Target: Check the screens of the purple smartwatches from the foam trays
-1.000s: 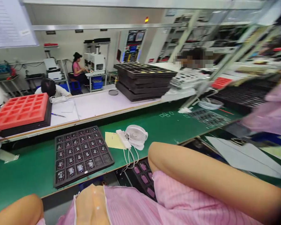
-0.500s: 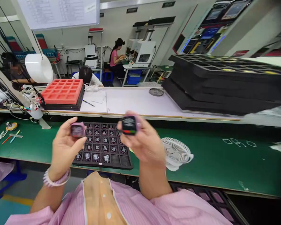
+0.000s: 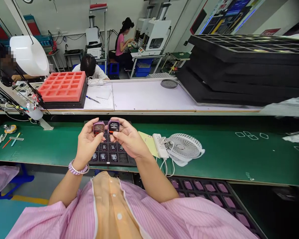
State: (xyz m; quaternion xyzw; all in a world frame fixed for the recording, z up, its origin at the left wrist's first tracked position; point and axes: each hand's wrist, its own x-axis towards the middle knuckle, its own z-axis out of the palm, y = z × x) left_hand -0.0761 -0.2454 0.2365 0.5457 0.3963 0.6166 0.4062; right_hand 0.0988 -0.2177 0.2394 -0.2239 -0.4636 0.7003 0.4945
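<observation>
My left hand point(image 3: 87, 145) pinches a small pink square device point(image 3: 99, 127) with a dark face. My right hand point(image 3: 129, 139) grips a similar pink device with a black screen point(image 3: 113, 126). Both are held side by side, nearly touching, above a black compartment tray point(image 3: 111, 156) that lies on the green conveyor belt point(image 3: 226, 159) and holds several more such devices. A pale bead bracelet sits on my left wrist.
A small white fan point(image 3: 183, 147), a white power strip point(image 3: 159, 150) and a yellow paper point(image 3: 148, 142) lie right of the tray. A tray of pink parts point(image 3: 209, 196) sits below the belt. Behind are a red tray point(image 3: 63, 86), stacked black trays point(image 3: 246, 73), a white lamp point(image 3: 28, 54), hand tools point(image 3: 7, 139) and seated people.
The view swung from the right back to the belt. Both hands rose into view, each with a device, then dropped lower and came together until the two devices sit side by side.
</observation>
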